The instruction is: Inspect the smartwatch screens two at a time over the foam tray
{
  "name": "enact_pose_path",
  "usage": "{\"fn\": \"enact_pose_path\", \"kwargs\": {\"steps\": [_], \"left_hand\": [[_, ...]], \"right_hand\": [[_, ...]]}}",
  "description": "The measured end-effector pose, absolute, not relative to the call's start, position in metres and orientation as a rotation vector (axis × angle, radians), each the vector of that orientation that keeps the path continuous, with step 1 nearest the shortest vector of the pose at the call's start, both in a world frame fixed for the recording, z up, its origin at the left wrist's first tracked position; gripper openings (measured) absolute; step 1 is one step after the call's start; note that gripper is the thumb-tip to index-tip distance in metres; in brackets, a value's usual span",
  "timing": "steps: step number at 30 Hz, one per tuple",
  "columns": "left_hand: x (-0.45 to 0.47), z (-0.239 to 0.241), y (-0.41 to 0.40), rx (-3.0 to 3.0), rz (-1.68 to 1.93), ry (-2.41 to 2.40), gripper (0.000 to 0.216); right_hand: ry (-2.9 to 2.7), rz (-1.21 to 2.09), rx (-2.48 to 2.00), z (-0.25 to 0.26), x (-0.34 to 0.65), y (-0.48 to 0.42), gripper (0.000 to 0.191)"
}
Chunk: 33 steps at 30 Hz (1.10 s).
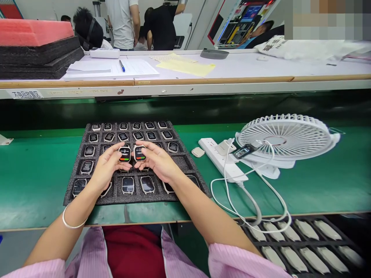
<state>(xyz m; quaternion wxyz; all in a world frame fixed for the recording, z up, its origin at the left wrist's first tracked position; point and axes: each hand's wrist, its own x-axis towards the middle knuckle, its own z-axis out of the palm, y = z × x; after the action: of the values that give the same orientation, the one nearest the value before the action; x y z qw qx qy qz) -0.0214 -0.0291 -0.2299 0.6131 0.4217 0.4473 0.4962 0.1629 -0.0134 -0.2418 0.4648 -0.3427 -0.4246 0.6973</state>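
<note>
Between the thumb and fingers of my left hand [108, 165] is a smartwatch body [125, 153] without a strap, its screen lit with text and a green and red bar. A matching smartwatch body [139, 153] is pinched in my right hand [158, 160], its screen lit the same way. Both are held side by side, a small gap apart, over a dark foam tray [116, 196]. Rows of similar watches lie in the tray's compartments, many showing text; in the front row, watches such as this one [128, 185] have dark screens. My hands and forearms hide some compartments.
Right of the tray lie a white charger-like block [198, 152], a power strip [214, 156] with looping cables, and a white fan [285, 139]. Another tray of pale parts [292, 259] sits lower right. A shelf [185, 83] crosses behind, holding foam sheets [34, 50] and papers. People are beyond it.
</note>
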Motion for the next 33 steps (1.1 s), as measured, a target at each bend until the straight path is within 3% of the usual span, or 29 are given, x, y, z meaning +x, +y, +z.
{"fn": "enact_pose_path", "kwargs": {"steps": [8,12,17,24,28,33], "left_hand": [[-0.022,-0.234,-0.026,1.116,1.133,1.106,0.037],[-0.020,-0.234,-0.025,1.198,1.119,1.123,0.044],[-0.006,-0.229,-0.025,1.258,1.048,1.041,0.065],[0.043,-0.218,-0.013,1.439,0.761,0.937,0.052],[0.073,-0.228,-0.003,1.983,0.634,1.016,0.038],[0.086,-0.247,0.002,2.375,0.481,1.188,0.043]], "right_hand": [[-1.174,1.635,-0.884,-0.246,0.163,-0.010,0.030],[-1.124,1.671,-0.871,-0.243,0.165,-0.010,0.027],[-1.040,1.672,-0.800,-0.238,0.185,-0.014,0.042],[-1.182,1.491,-0.828,-0.242,0.253,-0.024,0.068],[-1.371,1.382,-1.039,-0.257,0.295,-0.027,0.060],[-1.787,1.022,-1.293,-0.267,0.318,-0.028,0.049]]}}
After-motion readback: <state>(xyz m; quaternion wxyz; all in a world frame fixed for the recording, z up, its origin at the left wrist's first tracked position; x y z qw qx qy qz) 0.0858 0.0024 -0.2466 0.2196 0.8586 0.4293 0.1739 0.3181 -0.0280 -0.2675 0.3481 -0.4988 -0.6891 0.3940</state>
